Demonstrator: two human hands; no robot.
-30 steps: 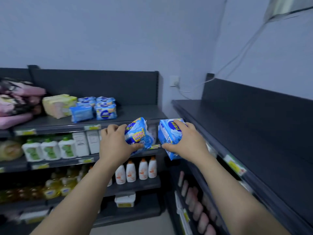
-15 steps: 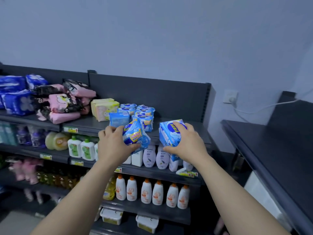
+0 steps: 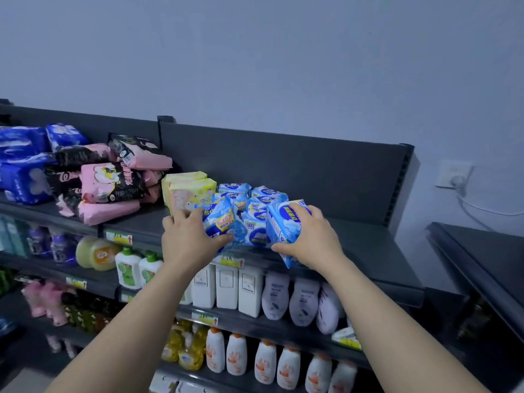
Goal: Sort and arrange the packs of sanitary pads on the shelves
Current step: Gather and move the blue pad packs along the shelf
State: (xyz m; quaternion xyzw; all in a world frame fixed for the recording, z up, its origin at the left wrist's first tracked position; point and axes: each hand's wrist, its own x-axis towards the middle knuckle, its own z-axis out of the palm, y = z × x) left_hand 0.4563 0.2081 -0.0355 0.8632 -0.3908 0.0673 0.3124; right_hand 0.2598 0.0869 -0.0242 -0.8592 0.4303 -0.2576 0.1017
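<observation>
Fingers (image 3: 181,219) of both hands curled: L hand (image 3: 188,242) grips blue pack (image 3: 224,222), R hand (image 3: 312,239) grips lighter pack (image 3: 279,225).

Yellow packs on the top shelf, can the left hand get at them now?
Probably reach, yes: the left hand is right beside the yellow packs, nothing between, but it grips a blue pack.

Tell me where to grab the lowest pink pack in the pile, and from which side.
Probably grip the pink pack by its right end, from the front: it lies flat along the top shelf edge, that end juts clear, while pink-and-black packs rest on its left part.
</observation>
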